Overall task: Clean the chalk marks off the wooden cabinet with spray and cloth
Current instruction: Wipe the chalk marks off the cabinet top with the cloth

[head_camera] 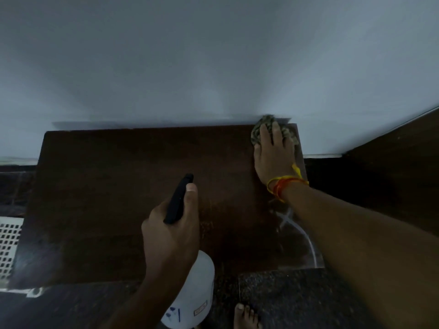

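White vented panel (9, 248) left, perhaps grating.

A plain pale grey-white wall (213, 55) fills the upper half of the dim scene. Below it lies a dark speckled stone floor (285, 298) (lines between its slabs are visible). At the far left edge sits a white perforated panel (8, 245). A dark wooden surface (392, 167) slants along the right.
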`<state>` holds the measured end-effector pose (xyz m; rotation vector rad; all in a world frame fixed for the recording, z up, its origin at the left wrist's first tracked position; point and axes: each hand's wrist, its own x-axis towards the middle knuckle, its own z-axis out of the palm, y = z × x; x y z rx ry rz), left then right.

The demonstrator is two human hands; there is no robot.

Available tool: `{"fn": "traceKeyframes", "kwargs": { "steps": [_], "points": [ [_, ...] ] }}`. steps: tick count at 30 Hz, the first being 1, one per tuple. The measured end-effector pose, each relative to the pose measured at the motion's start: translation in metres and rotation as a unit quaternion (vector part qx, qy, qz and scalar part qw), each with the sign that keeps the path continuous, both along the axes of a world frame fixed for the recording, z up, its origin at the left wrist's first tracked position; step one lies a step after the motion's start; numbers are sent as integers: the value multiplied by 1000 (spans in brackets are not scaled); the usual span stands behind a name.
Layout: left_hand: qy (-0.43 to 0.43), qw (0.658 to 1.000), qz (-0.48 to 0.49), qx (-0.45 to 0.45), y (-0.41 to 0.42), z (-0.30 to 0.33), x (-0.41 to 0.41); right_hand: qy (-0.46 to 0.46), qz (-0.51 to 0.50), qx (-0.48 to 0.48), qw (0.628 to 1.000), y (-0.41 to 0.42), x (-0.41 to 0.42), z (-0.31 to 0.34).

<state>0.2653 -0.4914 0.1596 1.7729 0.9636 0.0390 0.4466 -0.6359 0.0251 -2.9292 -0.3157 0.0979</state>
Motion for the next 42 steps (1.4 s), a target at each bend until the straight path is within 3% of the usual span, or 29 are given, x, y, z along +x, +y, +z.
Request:
{"fn": "traceKeyframes", "kwargs": {
  "steps": [21,31,38,42],
  "points": [
    [-37,999,-9,-12,-30,-8,5,-3,41,-12,999,-38,33,-1],
    [-30,999,-19,11,-47,3,0,15,55,-41,998,-72,-61,0],
    [-23,999,-29,30,-52,-7,-12,-2,73,-18,997,-68,-28,1],
    [-17,998,-43,31,-61,-9,-23,7,78,-47,996,-77,-54,-1]
  ]
}}
